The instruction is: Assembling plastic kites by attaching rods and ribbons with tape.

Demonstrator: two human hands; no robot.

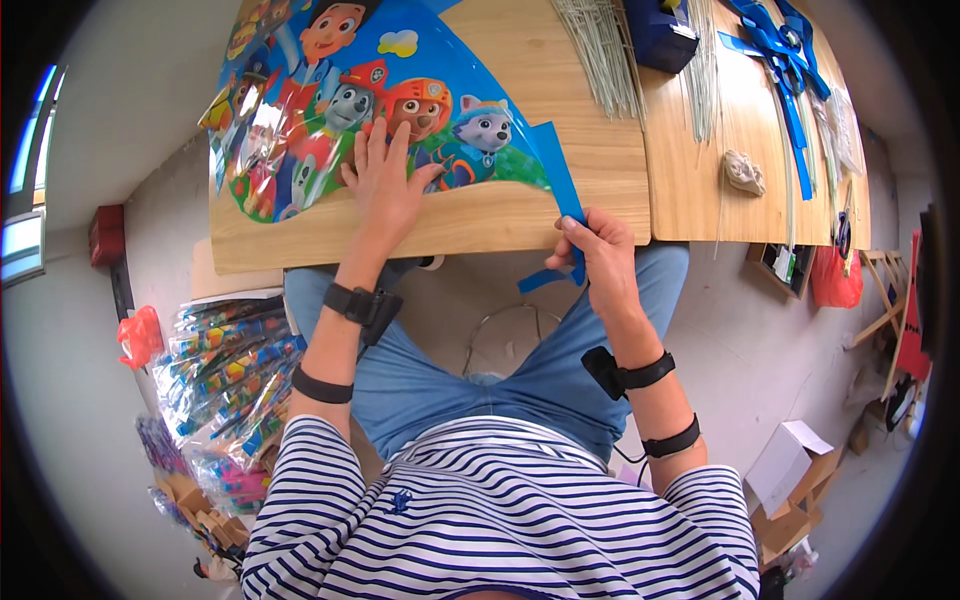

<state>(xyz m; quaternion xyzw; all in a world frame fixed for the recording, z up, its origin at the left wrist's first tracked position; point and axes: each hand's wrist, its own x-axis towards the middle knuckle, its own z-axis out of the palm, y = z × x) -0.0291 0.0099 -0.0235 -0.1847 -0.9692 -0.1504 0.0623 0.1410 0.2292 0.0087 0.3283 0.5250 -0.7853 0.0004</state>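
A large blue cartoon-printed plastic sheet (330, 100), shaped like a kite sail, lies on a wooden table (560, 215). My left hand (385, 180) presses flat on its lower edge, fingers spread. My right hand (598, 255) pinches a narrow blue strip (562, 190) that runs from the sheet's right corner down past the table's front edge. Both wrists carry black bands.
Bundles of thin pale rods (600, 50) lie at the table's back. A second table (740, 130) to the right bears blue ribbons (785, 50) and a dark blue box (660, 30). Packed colourful kites (225, 370) are piled on the floor left; cardboard boxes (790, 470) stand right.
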